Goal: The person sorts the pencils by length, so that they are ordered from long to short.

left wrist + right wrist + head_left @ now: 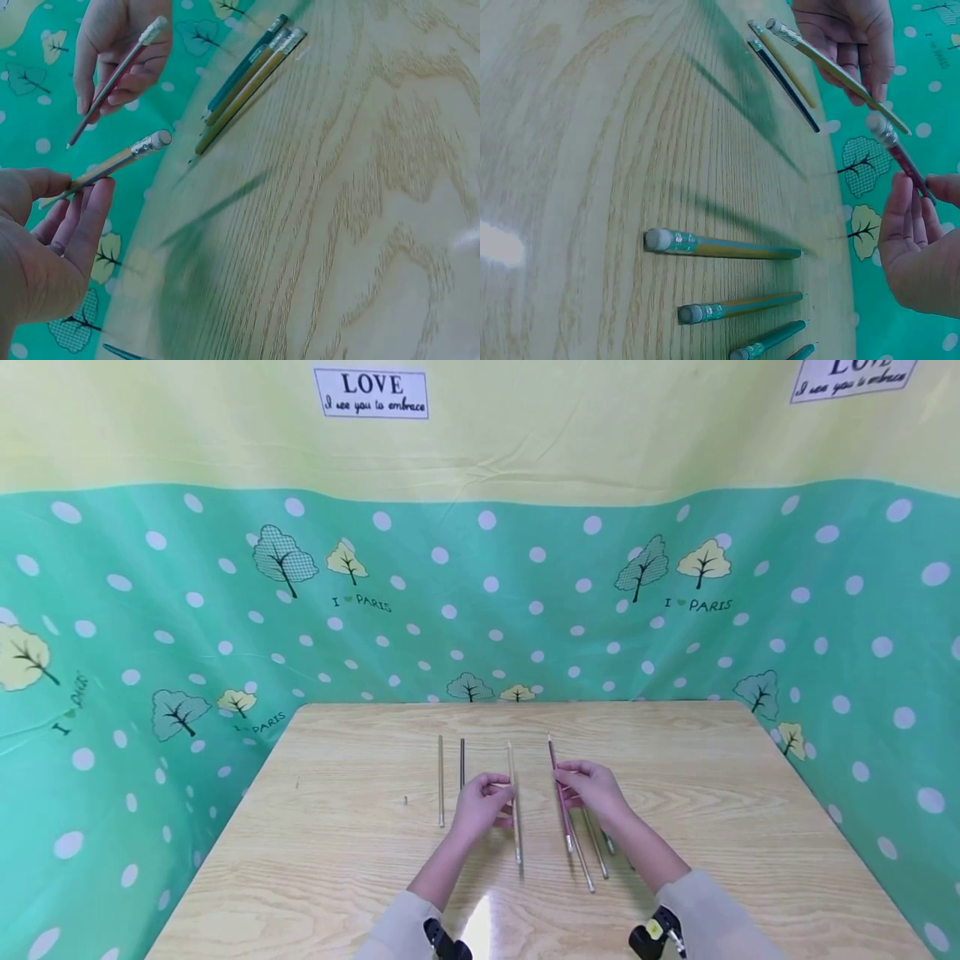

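My left hand (480, 812) pinches a yellow pencil (516, 827) between thumb and fingers, with its white eraser end toward me. Held the same way in my right hand (597, 792) is a dark red pencil (564, 817), eraser end also nearer me. In the left wrist view, both the yellow pencil (120, 160) and the red pencil (112, 86) are raised off the table, apart from each other. Left of my left hand lie another yellow pencil (441, 781) and a black pencil (462, 762), which that hand partly hides.
Under and beside my right hand lie several more pencils, yellow ones (742, 247) and green ones (776, 339), partly covered in the head view. The wooden table (315, 860) meets a green dotted curtain (495, 610) at its back and sides. A tiny scrap (406, 800) lies left.
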Available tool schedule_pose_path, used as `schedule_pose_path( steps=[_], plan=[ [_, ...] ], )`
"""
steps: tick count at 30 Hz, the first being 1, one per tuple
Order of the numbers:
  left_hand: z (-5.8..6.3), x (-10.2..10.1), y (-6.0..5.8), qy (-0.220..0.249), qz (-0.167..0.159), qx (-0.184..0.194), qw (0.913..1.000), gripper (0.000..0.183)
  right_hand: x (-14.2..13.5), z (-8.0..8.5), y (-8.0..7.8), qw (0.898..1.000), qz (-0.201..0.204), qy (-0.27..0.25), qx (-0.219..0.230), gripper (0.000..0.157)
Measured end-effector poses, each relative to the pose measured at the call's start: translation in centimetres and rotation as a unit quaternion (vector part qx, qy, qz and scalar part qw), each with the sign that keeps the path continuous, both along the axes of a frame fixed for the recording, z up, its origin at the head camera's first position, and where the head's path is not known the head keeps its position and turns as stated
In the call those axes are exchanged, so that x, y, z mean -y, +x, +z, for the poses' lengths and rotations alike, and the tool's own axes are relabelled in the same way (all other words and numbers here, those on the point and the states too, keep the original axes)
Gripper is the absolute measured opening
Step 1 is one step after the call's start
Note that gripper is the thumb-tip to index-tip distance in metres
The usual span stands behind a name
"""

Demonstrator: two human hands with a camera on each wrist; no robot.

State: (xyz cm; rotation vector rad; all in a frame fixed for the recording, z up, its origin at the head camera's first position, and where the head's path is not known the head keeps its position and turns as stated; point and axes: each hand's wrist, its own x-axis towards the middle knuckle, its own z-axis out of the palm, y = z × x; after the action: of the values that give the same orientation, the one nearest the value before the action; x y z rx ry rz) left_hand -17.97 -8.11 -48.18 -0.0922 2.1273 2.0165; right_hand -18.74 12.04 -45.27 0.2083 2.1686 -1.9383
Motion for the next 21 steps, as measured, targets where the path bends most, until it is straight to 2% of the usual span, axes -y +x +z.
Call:
schedule_pose_path(
  steps=[15,21],
  plan=[
    [0.2,1.1,0.0,0.005,0.003,0.01,0.9999,0.036,0.1,-0.3,-0.2,1.0,-0.01,-0.017,0.009,0.036],
    [0.7,1.2,0.1,0.005,0.004,0.014,0.9999,0.036,0.3,-0.6,-0.3,1.0,-0.011,-0.017,0.009,0.035]
  ],
)
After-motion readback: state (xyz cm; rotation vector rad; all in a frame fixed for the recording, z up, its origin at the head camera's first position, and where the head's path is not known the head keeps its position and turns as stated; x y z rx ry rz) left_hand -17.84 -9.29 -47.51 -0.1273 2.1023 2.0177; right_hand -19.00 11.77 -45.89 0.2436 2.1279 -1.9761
